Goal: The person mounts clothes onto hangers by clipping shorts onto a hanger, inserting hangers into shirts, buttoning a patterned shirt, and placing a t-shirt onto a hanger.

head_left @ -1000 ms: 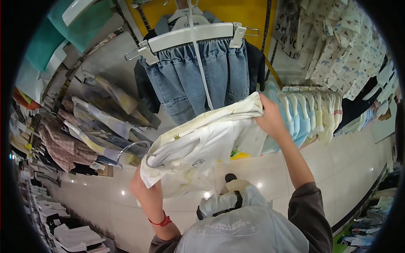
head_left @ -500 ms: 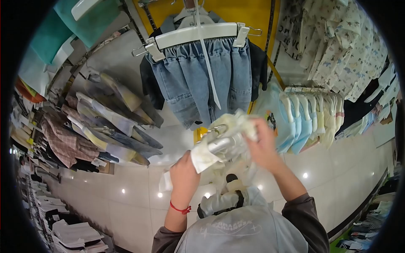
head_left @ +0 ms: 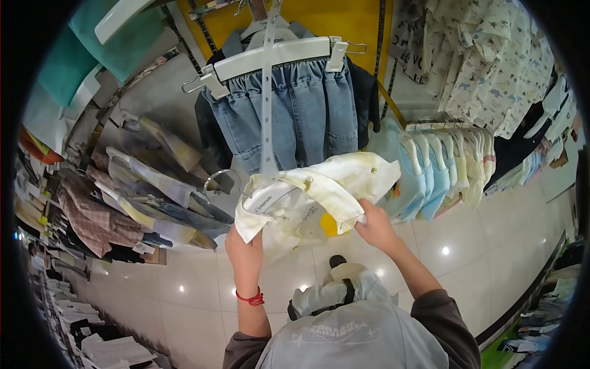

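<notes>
A cream-and-yellow patterned collared shirt (head_left: 332,178) is held out in front of me on a white hanger (head_left: 273,198) with a metal hook. My left hand (head_left: 244,246) is closed on the shirt at the left side of the collar, beneath the hook. On the other side, my right hand (head_left: 376,227) pinches the right collar end. Behind the shirt hang denim shorts (head_left: 289,111), clipped to a white clip hanger (head_left: 276,55). A perforated pale strip (head_left: 267,104) hangs down in front of the shorts.
At left, several jackets and shirts (head_left: 153,184) hang on a rack, with a plaid shirt (head_left: 92,215) beside them. Light blue tops (head_left: 430,175) on white hangers and printed shirts (head_left: 491,67) are at right. Folded clothes (head_left: 114,350) are stacked low at left.
The shirt, bunched and blurred before, is now spread out with its collar and hanger hook visible. My left hand moved left and my right hand lowered to the collar end.
</notes>
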Available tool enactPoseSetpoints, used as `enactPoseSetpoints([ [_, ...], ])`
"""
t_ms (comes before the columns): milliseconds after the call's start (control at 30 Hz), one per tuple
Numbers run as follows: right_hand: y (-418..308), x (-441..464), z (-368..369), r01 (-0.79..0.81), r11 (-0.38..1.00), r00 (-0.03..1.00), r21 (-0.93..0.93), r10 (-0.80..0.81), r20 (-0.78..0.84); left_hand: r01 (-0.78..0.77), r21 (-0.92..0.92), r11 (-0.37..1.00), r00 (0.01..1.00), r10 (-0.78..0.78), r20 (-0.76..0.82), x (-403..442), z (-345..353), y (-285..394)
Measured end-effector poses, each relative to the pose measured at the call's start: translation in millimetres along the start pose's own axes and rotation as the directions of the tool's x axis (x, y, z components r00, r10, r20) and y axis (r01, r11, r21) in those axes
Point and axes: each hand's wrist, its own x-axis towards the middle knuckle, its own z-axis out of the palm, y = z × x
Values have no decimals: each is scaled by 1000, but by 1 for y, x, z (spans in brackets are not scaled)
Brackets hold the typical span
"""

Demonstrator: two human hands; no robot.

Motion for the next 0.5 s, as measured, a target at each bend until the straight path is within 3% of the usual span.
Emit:
enactPoseSetpoints([
  [33, 9, 2, 6, -72, 997, 997, -8, 72, -6, -4, 0, 1000, 1000, 4, 1, -1, 0, 0],
  [167, -7, 4, 7, 101, 993, 991, 63, -95, -93, -36, 95, 995, 999, 40, -37, -3, 5, 3],
  [267, -36, 26, -26, 161, 963, 973, 218, -117, -200, -95, 204, 974, 995, 97, 1, -1, 5, 14],
  [333, -67, 41, -48, 119, 968, 927, 219, -29, -375, -93, 307, 947, 995, 81, 51, 0, 7, 18],
  [500, -82, 65, -75, 259, 940, 914, 221, -165, -369, -166, 357, 919, 979, 111, 170, -3, 22, 19],
])
